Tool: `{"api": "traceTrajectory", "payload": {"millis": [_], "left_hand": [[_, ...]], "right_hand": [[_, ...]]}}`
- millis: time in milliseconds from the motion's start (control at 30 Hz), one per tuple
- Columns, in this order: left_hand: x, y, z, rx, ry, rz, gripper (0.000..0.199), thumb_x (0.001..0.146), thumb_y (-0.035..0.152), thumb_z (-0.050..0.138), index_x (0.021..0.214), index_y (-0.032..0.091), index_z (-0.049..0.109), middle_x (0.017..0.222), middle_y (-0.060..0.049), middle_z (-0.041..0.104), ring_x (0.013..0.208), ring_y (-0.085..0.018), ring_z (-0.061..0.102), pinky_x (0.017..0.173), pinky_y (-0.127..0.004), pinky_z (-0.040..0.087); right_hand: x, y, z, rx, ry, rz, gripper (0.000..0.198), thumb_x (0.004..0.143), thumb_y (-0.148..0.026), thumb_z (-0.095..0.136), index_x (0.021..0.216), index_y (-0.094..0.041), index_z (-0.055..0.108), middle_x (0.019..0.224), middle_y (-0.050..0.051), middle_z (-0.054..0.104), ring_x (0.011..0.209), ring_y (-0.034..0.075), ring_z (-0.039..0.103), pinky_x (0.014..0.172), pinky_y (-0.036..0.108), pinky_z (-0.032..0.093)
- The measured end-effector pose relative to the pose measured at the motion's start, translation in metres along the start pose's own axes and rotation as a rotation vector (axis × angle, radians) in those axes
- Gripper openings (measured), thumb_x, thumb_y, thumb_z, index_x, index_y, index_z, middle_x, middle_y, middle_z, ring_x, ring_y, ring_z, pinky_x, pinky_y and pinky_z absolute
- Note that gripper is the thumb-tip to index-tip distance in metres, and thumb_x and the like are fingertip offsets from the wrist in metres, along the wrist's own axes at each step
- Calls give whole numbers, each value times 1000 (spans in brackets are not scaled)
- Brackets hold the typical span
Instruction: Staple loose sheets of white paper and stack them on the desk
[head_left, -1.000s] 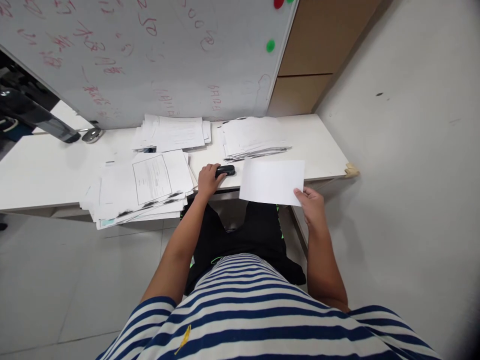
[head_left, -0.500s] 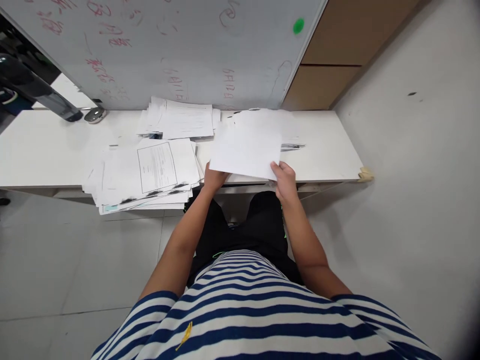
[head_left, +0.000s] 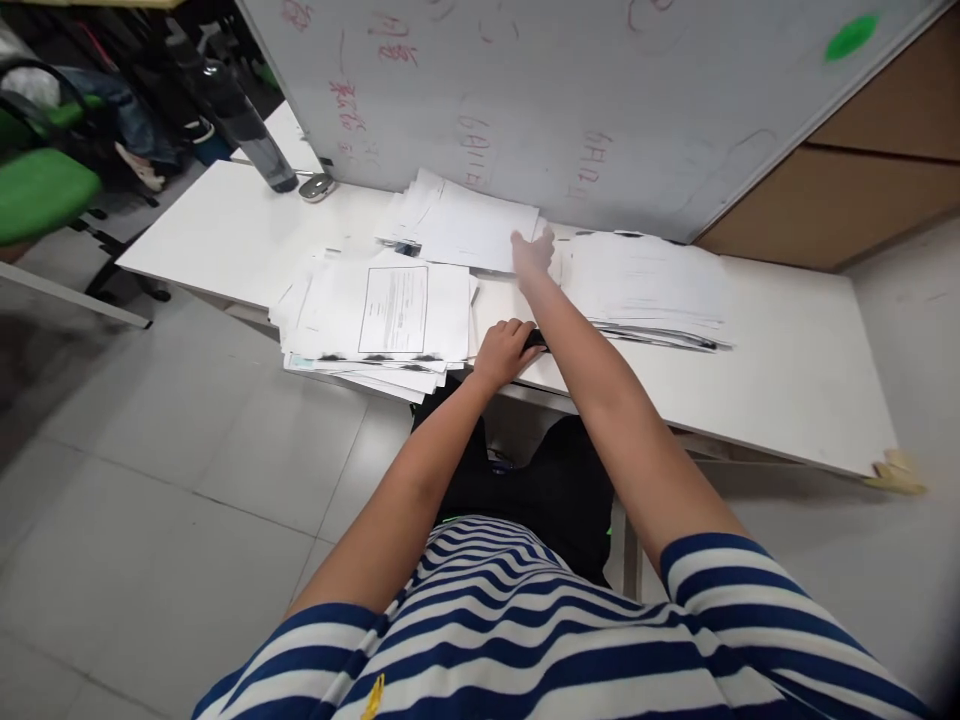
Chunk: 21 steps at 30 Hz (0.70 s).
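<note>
My left hand (head_left: 504, 352) rests at the front edge of the desk, fingers curled over a small black object (head_left: 535, 340) that is mostly hidden under it. My right hand (head_left: 534, 255) reaches across to the right edge of the back stack of papers (head_left: 480, 225); its fingers are spread and slightly blurred, with no sheet gripped between them. To the right lies another paper stack (head_left: 649, 285), its lower edges uneven. The front-left stack (head_left: 394, 305), topped by a sheet with a framed block of text, overhangs the desk edge.
A whiteboard (head_left: 525, 110) with red writing stands behind the white desk (head_left: 795, 370). A dark bottle (head_left: 251, 130) and a computer mouse (head_left: 316, 187) are at the far left. Beyond is a green chair (head_left: 45, 190). Yellowish padding (head_left: 896, 472) covers the right corner.
Both hands have let go of the white sheet, and papers now lie on the right stack. My right hand has moved to the back stack, my left onto the black object. The view has turned left.
</note>
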<state>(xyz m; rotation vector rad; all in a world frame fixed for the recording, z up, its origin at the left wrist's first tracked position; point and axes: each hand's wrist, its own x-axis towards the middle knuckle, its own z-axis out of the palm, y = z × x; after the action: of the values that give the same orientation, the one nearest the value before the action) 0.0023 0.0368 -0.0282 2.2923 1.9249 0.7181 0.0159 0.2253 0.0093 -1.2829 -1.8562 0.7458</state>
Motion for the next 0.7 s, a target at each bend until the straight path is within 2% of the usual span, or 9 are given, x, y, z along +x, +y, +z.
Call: {"api": "traceTrajectory", "payload": {"millis": [67,133,200,333,500,600,700], "left_hand": [[0,-1,1,4,0,-2,39,96,45,49,121,17,57,108,-14,61,102,-29,56,88,-43,43],[1,-1,0,8,-8,-7,35,95,43,50,118,17,58,108,-15,61,101,-30,57,87,-43,43],[2,-1,0,12,-12,-13,32,95,41,50,115,18,59,109,-15,61,102,-30,57,87,-43,43],[3,0,-2,7,-5,-1,32,96,44,50,112,17,59,106,-15,62,100,-29,57,86,-43,44],[1,1,-2,23,15,24,40,97,47,48,121,17,56,106,-13,62,98,-28,57,86,-42,43],[0,1,-2,40,9,24,41,97,47,48,122,16,56,105,-13,62,97,-28,57,85,-42,43],[0,1,-3,54,-15,17,36,97,46,48,115,16,59,105,-13,62,97,-28,57,83,-41,42]], "right_hand": [[-13,0,1,-193,17,-64,49,98,-46,42,136,-16,49,146,21,43,144,38,34,110,67,32],[-29,-3,0,-283,-65,-127,47,97,-44,46,137,-19,50,155,17,33,151,38,14,115,70,17],[-40,-7,-2,-367,-165,-207,43,97,-42,47,134,-21,54,158,15,32,153,37,7,117,71,7],[-41,-6,-5,-453,-209,-269,31,99,-36,46,119,-20,63,148,13,45,150,35,19,118,69,1],[-22,4,0,-468,-187,-379,22,97,-26,47,102,-21,68,130,10,60,140,30,36,121,65,6],[-11,8,11,-435,-151,-356,21,96,-28,48,101,-19,67,123,10,63,132,30,43,119,67,7],[-5,8,23,-420,-141,-274,23,94,-28,51,105,-15,66,123,14,62,131,33,44,118,70,6]]}}
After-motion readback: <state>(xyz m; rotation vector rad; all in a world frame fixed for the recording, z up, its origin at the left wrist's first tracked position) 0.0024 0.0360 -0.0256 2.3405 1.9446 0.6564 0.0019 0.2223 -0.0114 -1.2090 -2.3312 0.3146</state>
